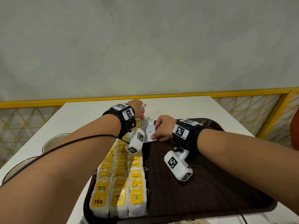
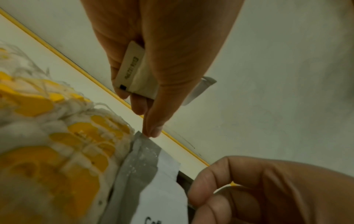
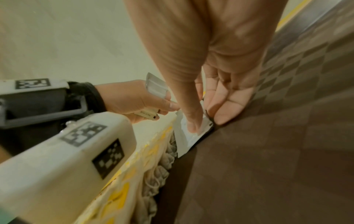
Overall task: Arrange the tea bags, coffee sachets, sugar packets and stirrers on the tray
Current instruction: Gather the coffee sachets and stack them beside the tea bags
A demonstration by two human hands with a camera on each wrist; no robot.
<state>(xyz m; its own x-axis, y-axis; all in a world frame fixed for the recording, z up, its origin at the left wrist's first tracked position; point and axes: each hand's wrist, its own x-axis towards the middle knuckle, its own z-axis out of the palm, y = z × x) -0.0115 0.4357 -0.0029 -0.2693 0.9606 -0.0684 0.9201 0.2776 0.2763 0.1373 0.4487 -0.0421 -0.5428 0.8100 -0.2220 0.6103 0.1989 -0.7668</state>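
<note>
A brown tray (image 1: 194,199) lies on the white table (image 1: 90,113). Yellow-tagged tea bags (image 1: 119,183) fill three rows along its left side. At the far end of those rows a white sachet marked "Coffee" (image 1: 150,132) stands upright. My right hand (image 1: 157,131) pinches it, thumb (image 3: 193,125) on its face and fingers behind. My left hand (image 1: 139,112) grips a few small white packets (image 2: 134,71) in curled fingers, and one outstretched fingertip touches the top corner of the coffee sachet (image 2: 145,151). No stirrers show.
Two bowls (image 1: 55,141) (image 1: 16,168) stand on the table left of the tray. The right half of the tray is bare brown surface. A yellow railing (image 1: 242,92) runs behind the table, in front of a pale wall. Camera cables trail from both wrists.
</note>
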